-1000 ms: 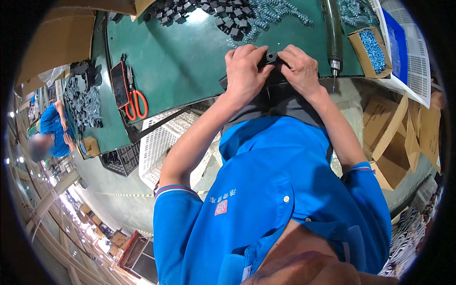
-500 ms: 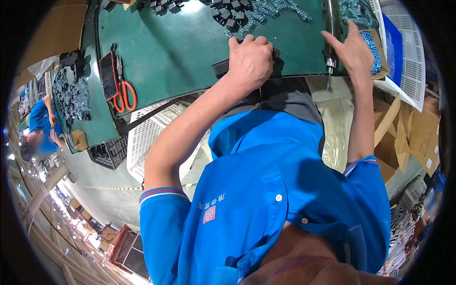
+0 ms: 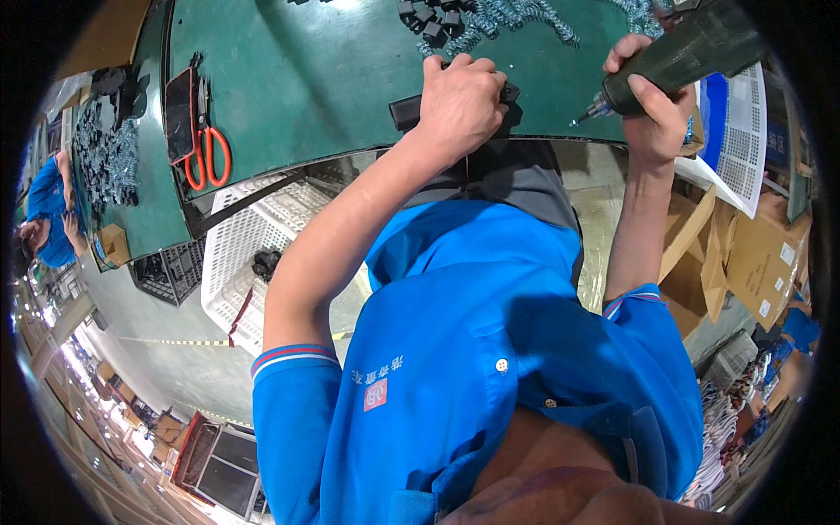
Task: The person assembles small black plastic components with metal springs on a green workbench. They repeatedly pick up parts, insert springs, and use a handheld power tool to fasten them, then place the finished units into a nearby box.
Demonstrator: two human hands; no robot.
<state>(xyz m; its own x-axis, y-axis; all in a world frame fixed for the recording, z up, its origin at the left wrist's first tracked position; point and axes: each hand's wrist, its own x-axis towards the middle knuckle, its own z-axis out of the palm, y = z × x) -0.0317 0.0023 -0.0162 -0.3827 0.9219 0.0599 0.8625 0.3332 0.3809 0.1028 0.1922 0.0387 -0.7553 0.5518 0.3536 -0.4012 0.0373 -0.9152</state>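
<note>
My left hand is closed over a black bar-shaped part near the front edge of the green table. Both ends of the part stick out from under the hand; its middle is hidden. In my right hand is a dark power screwdriver, gripped near its nose. The tool is tilted, its bit pointing left and slightly down, apart from the black part. Beyond my left hand lie small black blocks and heaps of silvery-blue, spring-like pieces.
Orange-handled scissors lie beside a dark, phone-like slab at the left. Below the table edge stands a white crate. Open cardboard boxes and a white perforated tray are at the right. A co-worker sits far left.
My right hand, open beside the upright screwdriver before, has closed around it and tilted it, swinging its bit up and left. My left hand stays on the black part. The view has shifted slightly.
</note>
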